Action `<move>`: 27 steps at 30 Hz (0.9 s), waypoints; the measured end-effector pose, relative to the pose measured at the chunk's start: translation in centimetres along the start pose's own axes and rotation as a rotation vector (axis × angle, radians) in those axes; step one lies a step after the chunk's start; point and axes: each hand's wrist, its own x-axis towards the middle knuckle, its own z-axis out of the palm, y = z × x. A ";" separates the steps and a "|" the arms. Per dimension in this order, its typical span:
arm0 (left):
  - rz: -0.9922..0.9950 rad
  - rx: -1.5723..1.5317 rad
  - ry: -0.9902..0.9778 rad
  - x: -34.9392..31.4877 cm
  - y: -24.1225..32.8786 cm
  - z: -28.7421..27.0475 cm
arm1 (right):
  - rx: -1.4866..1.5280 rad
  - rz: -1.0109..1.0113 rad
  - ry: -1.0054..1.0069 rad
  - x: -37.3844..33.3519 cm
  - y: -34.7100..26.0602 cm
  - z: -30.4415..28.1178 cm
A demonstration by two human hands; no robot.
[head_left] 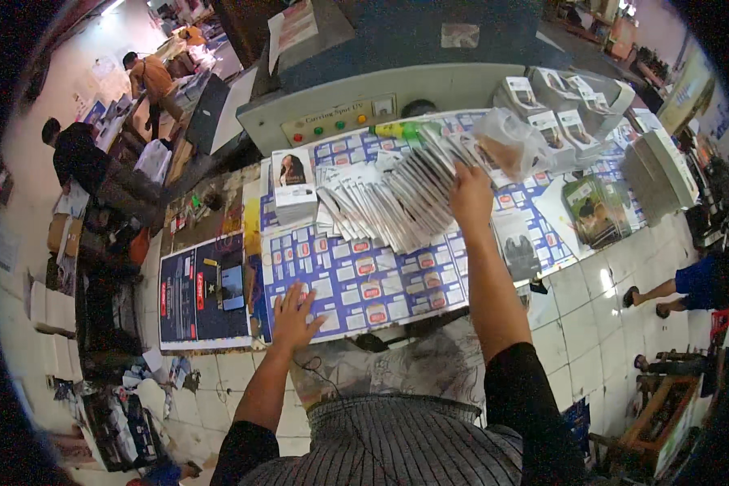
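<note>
A long fanned row of thin white printed booklets or cards (pixel 389 202) lies across the middle of the table. Their exact kind is hard to make out, as mostly edges show. At the right end of this row, my right hand (pixel 471 198) has its fingers curled over the last pieces. My left hand (pixel 296 317) rests near the table's front edge, fingers spread, holding nothing. It lies on the blue and white patterned sheet (pixel 324 275). Beyond it, left of the fan, stands a neat stack of cards (pixel 294 182) with a portrait on top.
A clear plastic bag (pixel 514 150) and a green bottle-like item (pixel 405 130) lie behind the fan. Several card stacks (pixel 563 130) stand at the back right. Green-toned prints (pixel 595 211) lie right. A phone (pixel 232 287) lies left. A machine panel (pixel 332 117) borders the back.
</note>
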 end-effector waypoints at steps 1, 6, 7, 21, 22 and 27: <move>0.016 -0.014 0.006 0.2 0.3 -0.1 | -0.060 0.055 -0.191 0.8 2.1 1.1; -0.035 -0.003 -0.040 -0.7 -0.1 0.0 | -0.061 -0.010 -0.208 -0.7 0.8 2.3; -0.018 -0.014 -0.046 -0.6 0.1 -0.1 | -0.029 -0.098 -0.067 -1.3 2.4 2.2; 0.017 -0.032 0.151 -1.2 -0.8 0.3 | -0.324 0.312 -0.046 -13.2 22.1 -6.7; 0.036 -0.059 0.148 -0.3 -0.4 0.4 | -0.139 0.368 -0.045 -13.2 24.0 -8.2; -0.087 -0.322 0.186 -1.1 0.9 0.6 | 0.720 0.418 -0.152 -11.3 9.7 -11.5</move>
